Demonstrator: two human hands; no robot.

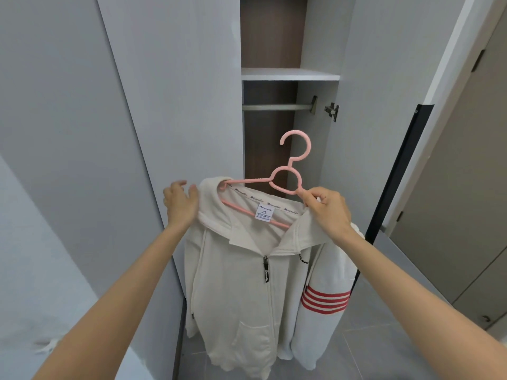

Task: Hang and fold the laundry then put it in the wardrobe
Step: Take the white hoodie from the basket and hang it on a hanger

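right hand (327,212): fingers (315,194) curled, pinching the right arm of the pink hanger (286,176) together with the collar edge of the jacket (241,283).

left hand (181,205): fingers (178,185) spread and loose, slightly blurred, grasping nothing; the thumb touches the jacket's left shoulder.

hanger: left arm tucked inside the collar, lower bar crossing the neck opening by the label (265,212), which reads xl. the hook (296,145) points up and hangs on nothing.

jacket: white, hooded, zipped up to the chest, with red stripes (325,298) on the sleeve at the right. it hangs from the hanger in mid-air, in front of the opening of the wardrobe (310,160), and its hem is off the floor (370,338).

wardrobe: the rail (277,107) runs across the opening, above and beyond the hook and apart from it. a white shelf (288,74) sits above the rail. the grey door (178,78) at the left is closed; the door at the right stands open, its hinge (332,111) showing.

floor: grey tiles.
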